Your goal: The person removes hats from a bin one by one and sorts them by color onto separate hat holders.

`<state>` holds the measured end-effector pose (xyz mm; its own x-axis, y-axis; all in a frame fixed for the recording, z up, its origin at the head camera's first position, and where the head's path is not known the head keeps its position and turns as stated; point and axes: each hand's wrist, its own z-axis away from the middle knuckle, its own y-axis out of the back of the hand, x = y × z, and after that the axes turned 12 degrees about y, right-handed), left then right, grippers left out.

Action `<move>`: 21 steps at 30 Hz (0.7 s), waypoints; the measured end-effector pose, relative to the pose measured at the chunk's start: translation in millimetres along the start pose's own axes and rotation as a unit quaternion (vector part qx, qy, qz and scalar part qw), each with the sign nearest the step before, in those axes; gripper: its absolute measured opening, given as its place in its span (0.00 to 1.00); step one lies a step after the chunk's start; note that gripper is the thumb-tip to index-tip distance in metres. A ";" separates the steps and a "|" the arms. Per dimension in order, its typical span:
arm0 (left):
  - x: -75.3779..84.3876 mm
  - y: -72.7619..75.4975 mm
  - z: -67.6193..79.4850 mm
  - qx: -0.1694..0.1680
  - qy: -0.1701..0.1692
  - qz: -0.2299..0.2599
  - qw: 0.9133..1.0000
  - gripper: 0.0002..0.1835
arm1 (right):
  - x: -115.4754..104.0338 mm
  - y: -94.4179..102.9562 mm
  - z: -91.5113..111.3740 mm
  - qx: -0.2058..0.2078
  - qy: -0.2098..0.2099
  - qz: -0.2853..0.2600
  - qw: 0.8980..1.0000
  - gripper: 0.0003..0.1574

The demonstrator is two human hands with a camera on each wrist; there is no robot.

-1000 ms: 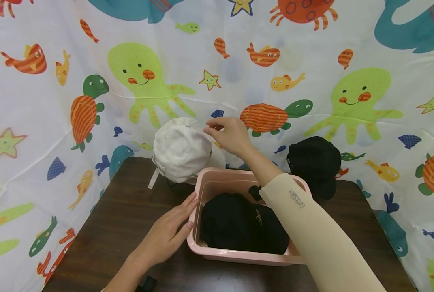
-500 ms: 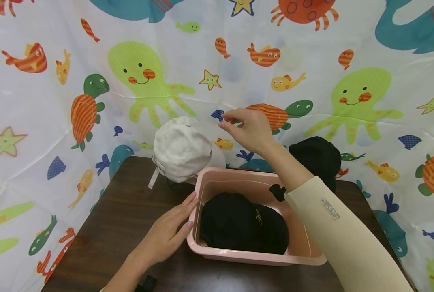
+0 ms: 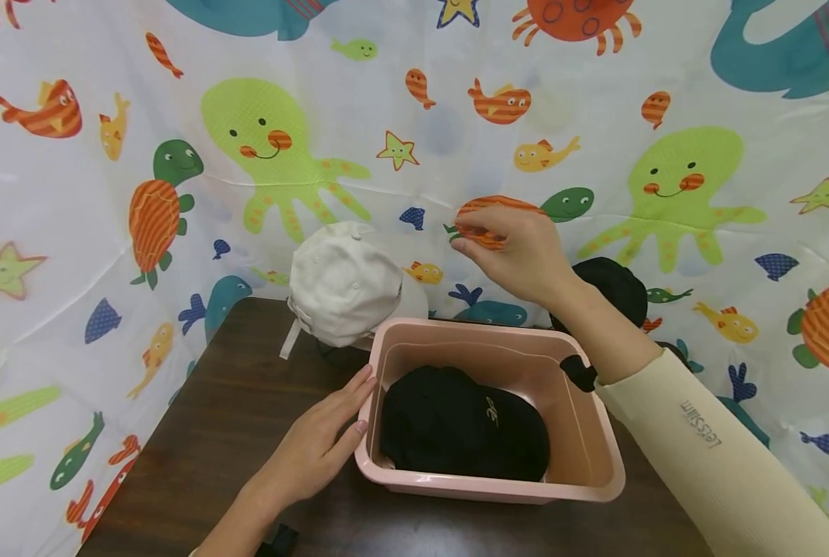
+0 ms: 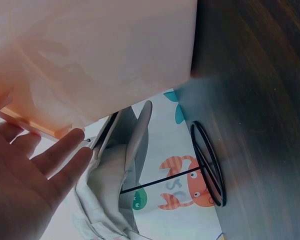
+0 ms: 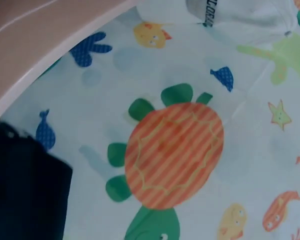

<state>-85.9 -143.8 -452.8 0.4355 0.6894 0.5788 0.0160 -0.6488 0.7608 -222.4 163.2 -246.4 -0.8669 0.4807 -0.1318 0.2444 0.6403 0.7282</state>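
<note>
My left hand [image 3: 316, 445] touches the left wall of the pink plastic bin [image 3: 498, 489] with fairly straight fingers. In the left wrist view, the fingers of that hand [image 4: 35, 175] lie along the bin's rim. Inside the bin sits a black baseball cap [image 3: 431, 425] with a small light mark. My right hand [image 3: 518, 251] is in the air above the bin's back edge, fingers loosely bent and holding nothing. Behind the bin at the left, a white baseball cap [image 3: 344, 286] sits on a black wire stand [image 4: 207, 165]. Another black cap [image 3: 612, 290] is partly hidden by my right forearm.
The dark wooden table [image 3: 247, 387] reaches back to a white curtain [image 3: 456, 147] printed with sea animals. The white cap's strap hangs toward the table on its left side. A black strap piece [image 3: 278, 539] shows by my left wrist.
My right hand has moved right, away from the white cap and toward the black cap at the back right. The left hand has stayed on the bin, and the caps have not moved.
</note>
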 end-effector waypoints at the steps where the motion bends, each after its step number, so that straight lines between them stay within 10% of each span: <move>1: -0.1 0.2 0.1 0.000 0.000 0.001 1.000 0.31 | -0.2 2.5 1.8 -0.002 0.000 0.001 1.000 0.20; 21: 0.8 -0.2 -0.3 -0.003 0.004 0.009 1.000 0.31 | -8.2 6.1 71.7 -0.046 0.041 0.038 0.997 0.35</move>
<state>-85.8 -143.1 -452.4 0.4292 0.6798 0.5946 0.0024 -0.6592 0.7520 -182.6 206.2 -289.0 -0.8808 0.4729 -0.0213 0.2733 0.5448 0.7928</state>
